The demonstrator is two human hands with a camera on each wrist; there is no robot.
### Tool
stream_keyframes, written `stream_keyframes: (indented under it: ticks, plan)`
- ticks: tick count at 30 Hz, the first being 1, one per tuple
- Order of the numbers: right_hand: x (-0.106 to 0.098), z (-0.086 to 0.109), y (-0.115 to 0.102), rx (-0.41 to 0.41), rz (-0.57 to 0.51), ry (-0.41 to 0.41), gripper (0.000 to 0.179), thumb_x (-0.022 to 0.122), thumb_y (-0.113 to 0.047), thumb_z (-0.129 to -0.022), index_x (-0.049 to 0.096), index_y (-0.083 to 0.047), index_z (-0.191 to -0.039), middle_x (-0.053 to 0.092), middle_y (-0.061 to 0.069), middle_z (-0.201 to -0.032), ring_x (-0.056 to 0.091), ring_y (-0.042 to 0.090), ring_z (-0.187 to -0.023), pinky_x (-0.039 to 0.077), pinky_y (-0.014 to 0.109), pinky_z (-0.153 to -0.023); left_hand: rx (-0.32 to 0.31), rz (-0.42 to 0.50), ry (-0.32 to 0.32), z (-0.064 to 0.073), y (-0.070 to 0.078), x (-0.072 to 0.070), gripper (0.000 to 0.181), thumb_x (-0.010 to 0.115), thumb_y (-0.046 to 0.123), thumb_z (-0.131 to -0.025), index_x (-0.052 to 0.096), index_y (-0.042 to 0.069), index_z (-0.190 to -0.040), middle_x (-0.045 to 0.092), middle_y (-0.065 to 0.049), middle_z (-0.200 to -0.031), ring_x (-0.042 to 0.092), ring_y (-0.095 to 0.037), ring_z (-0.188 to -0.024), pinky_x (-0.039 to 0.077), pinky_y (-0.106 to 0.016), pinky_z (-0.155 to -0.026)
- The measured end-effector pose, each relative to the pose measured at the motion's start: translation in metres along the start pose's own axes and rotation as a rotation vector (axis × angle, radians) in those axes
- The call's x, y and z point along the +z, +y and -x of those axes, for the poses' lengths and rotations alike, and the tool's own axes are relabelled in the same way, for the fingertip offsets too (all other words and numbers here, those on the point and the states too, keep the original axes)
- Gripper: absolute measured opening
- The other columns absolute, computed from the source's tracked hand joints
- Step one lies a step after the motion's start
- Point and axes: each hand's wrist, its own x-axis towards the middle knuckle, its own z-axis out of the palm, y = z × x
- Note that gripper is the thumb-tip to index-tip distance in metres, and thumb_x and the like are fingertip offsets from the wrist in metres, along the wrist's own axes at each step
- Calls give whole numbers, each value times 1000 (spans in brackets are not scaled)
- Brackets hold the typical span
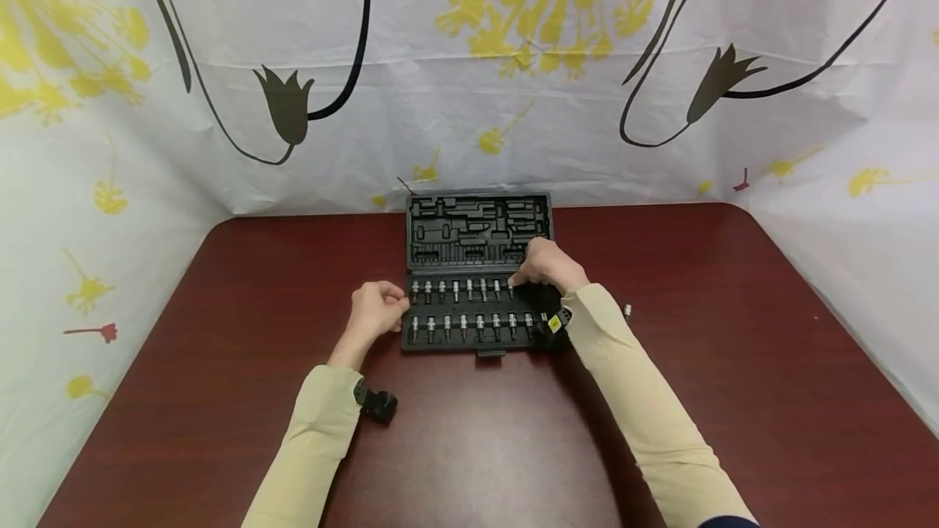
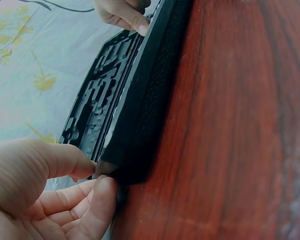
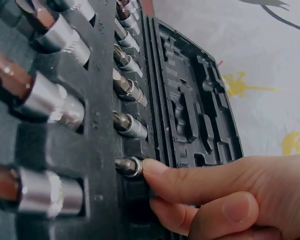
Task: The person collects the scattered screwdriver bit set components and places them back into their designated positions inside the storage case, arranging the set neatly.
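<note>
A black bit-socket case (image 1: 456,307) lies unfolded on the table. Two rows of silver bit sockets sit in its near half; the far half (image 1: 480,230) shows moulded hollows. My left hand (image 1: 376,310) pinches the case's left edge, thumb above and fingertip below, as the left wrist view shows at a corner (image 2: 107,167). Over the right end of the far row is my right hand (image 1: 548,266). Its straight thumb presses the end of a bit socket (image 3: 130,166) lying in its slot, while the other fingers are bent beneath the thumb. My right forearm partly hides the case's right end.
One loose silver piece (image 1: 627,312) rests on the dark red table (image 1: 469,438), right of the case and beside my right sleeve. Behind the table hangs a white sheet (image 1: 411,104) with yellow and grey flower prints.
</note>
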Motion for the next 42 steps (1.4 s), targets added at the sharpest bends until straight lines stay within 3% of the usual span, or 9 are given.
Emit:
stream_keyframes:
  ticks: [6,14,19,26,42]
  plan:
    - [-4,6,6,-11,-117,13,53,77,-22,-78,34,-17,-47,25,-3,-45,18,10,-40,25,27,-42,-7,-3,0,0,2,-1,12,63,5,-86,64,-4,-93,66,-15,-79,58,-12,-47,52,-26,-47]
    - [-9,18,21,7,-251,93,52,75,-22,-80,34,-16,-49,26,-3,-45,21,11,-41,27,28,-44,7,-11,-3,0,1,0,12,62,5,-86,64,-4,-93,66,-15,-78,57,-12,-46,51,-27,-47]
    - [-14,27,32,-14,-260,116,44,74,-24,-80,43,-13,-52,25,-5,-46,22,11,-42,27,28,-44,12,-12,6,0,1,0,12,62,4,-85,64,-5,-93,66,-15,-76,57,-11,-45,51,-27,-47]
    - [-19,34,51,-37,-215,157,50,74,-26,-80,36,-16,-49,23,-6,-47,19,10,-44,24,27,-44,10,-7,3,1,2,0,11,61,3,-85,64,-5,-92,66,-16,-77,57,-12,-45,51,-26,-46]
    - [-29,50,93,-10,-157,185,36,67,-29,-85,52,-8,-59,37,-6,-49,35,11,-49,35,28,-49,21,-14,10,1,1,0,12,61,2,-84,64,-6,-92,66,-15,-75,57,-11,-45,51,-27,-46]
